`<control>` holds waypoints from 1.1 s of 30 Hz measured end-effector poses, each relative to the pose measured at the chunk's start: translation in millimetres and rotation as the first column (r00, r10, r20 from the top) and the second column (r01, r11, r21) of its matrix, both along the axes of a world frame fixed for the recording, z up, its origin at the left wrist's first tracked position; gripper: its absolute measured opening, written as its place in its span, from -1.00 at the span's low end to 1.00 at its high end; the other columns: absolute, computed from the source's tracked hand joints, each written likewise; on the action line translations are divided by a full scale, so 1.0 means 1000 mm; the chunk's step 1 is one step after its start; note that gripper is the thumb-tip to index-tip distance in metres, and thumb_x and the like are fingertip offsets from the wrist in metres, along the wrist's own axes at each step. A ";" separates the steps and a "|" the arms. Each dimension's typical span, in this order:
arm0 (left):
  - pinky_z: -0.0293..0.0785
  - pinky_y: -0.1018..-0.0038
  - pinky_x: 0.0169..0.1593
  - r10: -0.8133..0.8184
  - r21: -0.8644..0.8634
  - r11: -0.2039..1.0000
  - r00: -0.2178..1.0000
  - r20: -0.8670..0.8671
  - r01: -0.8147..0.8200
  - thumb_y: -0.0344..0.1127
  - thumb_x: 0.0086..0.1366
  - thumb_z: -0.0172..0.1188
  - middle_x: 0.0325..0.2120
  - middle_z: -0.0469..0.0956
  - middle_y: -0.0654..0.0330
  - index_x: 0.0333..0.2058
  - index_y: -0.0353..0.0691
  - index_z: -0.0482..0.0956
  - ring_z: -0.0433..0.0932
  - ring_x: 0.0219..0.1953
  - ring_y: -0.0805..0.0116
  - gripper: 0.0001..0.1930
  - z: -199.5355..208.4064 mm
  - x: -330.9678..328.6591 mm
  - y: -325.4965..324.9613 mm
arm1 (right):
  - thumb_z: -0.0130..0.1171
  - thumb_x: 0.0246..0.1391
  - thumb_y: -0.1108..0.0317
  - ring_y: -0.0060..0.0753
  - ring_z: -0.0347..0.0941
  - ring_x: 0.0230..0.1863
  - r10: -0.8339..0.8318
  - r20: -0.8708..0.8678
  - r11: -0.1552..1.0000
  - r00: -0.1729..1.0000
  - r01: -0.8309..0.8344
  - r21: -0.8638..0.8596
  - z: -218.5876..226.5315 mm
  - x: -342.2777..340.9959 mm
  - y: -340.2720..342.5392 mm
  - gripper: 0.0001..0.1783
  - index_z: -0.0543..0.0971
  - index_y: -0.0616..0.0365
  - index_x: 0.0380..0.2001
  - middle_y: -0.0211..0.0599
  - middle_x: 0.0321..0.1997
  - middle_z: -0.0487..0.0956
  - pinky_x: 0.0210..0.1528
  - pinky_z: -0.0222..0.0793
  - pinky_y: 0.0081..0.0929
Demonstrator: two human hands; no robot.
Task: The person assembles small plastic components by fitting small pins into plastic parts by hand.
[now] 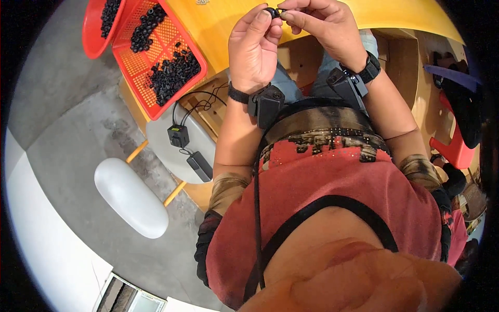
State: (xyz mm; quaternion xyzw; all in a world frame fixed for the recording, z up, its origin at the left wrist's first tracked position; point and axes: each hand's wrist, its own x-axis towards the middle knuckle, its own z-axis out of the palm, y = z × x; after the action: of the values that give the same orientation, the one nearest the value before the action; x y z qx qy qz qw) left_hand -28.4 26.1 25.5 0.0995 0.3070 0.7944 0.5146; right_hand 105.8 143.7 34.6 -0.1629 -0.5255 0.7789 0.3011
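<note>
Close together at the top of the view, both my hands are closed in pinches. Thumb and fingers of my left hand (255,49) grip a small, shiny black rounded part (271,11). My right hand (327,30) pinches at the right end of that part, its fingertips almost meeting the left ones. Whether the right fingers hold a separate small black piece is too small to tell. Just below the hands is the near edge of a yellow table (221,31).
Left of my hands, a red perforated basket (158,112) holds two heaps of small black parts (174,78). Beside it a red bowl (89,41) holds more. A grey-white chair (130,197) with a black box (178,135) and cables stands below. A red stool (457,148) is at right.
</note>
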 end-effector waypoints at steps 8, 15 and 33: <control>0.65 0.47 -0.11 0.019 -0.018 1.000 0.995 -0.101 -0.021 -0.46 0.42 0.25 -0.24 0.70 0.14 0.02 -0.35 0.63 0.66 -0.28 0.38 -0.77 0.003 0.004 -0.005 | 0.26 0.26 0.57 -0.57 0.65 -0.22 0.065 -0.023 0.996 0.998 -0.064 0.057 0.005 0.004 0.003 -0.85 0.64 0.34 -0.11 -0.30 -0.22 0.71 -0.13 0.60 -0.61; 0.65 0.51 -0.15 0.024 -0.071 0.996 0.963 -0.269 -0.045 -0.48 0.41 0.27 -0.23 0.70 0.12 0.01 -0.38 0.62 0.67 -0.29 0.39 -0.76 0.004 0.000 -0.011 | 0.27 0.24 0.60 -0.55 0.65 -0.20 0.270 -0.112 0.961 0.956 -0.275 -0.030 0.016 0.003 0.010 -0.86 0.62 0.32 -0.14 -0.33 -0.21 0.70 -0.10 0.60 -0.59; 0.56 0.53 -0.15 -0.121 -0.013 0.993 0.973 -0.198 0.121 -0.50 0.41 0.25 -0.18 0.67 0.08 0.07 -0.21 0.43 0.65 -0.24 0.36 -0.69 0.018 -0.005 -0.017 | 0.39 0.19 0.36 -0.39 0.50 -0.16 0.516 0.247 0.620 0.821 -0.556 0.553 0.042 -0.012 0.049 -0.60 0.65 0.22 0.09 -0.28 -0.21 0.62 -0.07 0.41 -0.43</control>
State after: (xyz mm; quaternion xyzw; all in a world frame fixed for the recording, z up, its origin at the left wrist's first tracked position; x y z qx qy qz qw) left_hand -33.5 8.7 43.4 0.1967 0.3504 0.7475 0.5290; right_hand 93.8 192.9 77.0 0.0809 -0.7785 0.6180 0.0739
